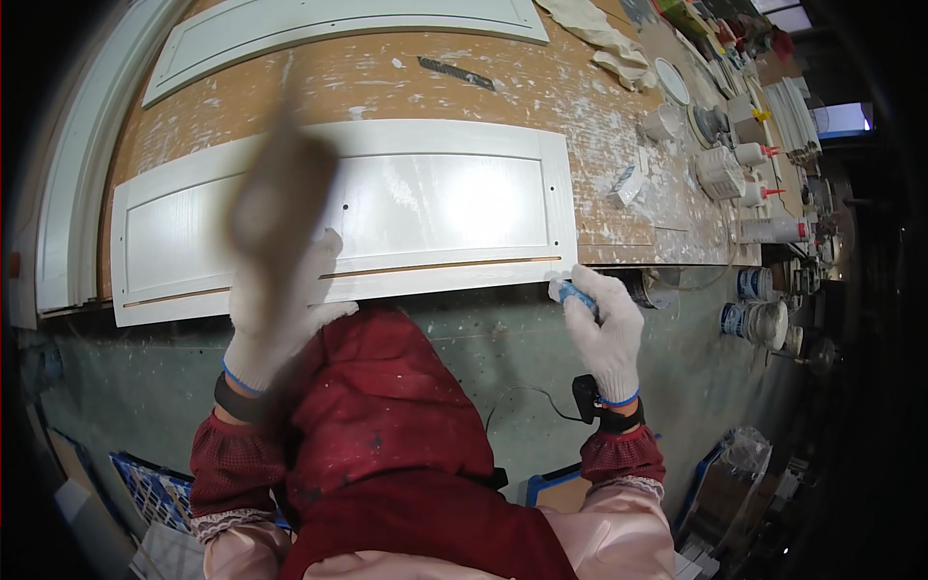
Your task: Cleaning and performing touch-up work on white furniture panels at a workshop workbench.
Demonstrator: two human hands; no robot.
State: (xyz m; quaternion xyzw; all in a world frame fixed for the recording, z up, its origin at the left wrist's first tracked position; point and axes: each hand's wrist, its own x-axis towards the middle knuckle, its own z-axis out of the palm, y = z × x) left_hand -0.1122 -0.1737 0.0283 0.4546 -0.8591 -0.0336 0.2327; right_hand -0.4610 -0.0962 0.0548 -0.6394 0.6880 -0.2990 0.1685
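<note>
Mid-frame, the white recessed-panel cabinet door [387, 217] overhangs the paint-spattered wooden counter [619, 106]. Right hand [607, 329] pinches a small blue sanding piece [576, 294] at its lower-right corner; left hand [275, 309], blurred, grip unclear. Hard rubbing could shift the unsteadied door.

Paint-spattered wooden workbench [619, 208], grey-green floor [464, 358], dim cluttered room, bright window [843, 118] at right

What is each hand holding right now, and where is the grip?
The right hand pinches a small blue pad by its rear end at the white door panel's lower right corner. The left hand is motion-blurred; its hold cannot be told.
</note>
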